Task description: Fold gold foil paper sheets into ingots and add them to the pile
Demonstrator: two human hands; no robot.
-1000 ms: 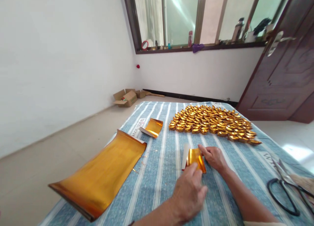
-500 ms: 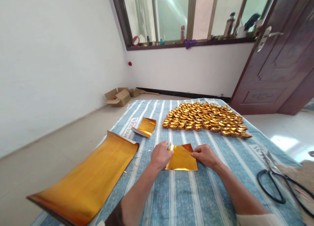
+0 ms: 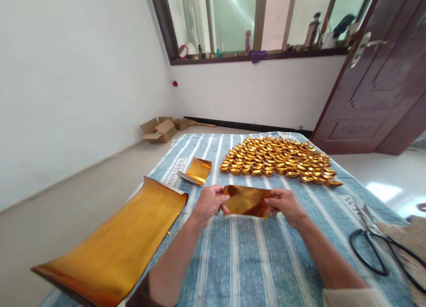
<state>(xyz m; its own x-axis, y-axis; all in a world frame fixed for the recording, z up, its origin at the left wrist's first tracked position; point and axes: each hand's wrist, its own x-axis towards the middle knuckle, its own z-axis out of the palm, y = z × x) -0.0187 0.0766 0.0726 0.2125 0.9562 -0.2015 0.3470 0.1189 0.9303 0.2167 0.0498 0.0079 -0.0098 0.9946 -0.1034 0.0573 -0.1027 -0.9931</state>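
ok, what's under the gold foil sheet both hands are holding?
The gold foil sheet, pinched between the left hand and right hand, sits above the blue striped cloth. Stripes show below its near edge. The patch directly under it is covered.

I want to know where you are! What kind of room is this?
Probably a room at home used for paper craft: a striped cloth spread as a work surface, rows of folded gold paper ingots, a wooden door and a cluttered window sill.

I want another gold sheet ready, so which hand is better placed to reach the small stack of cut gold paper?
Probably the left hand. It grips the left end of the gold sheet, and the small stack lies just beyond it, whereas the right hand would have to cross over.
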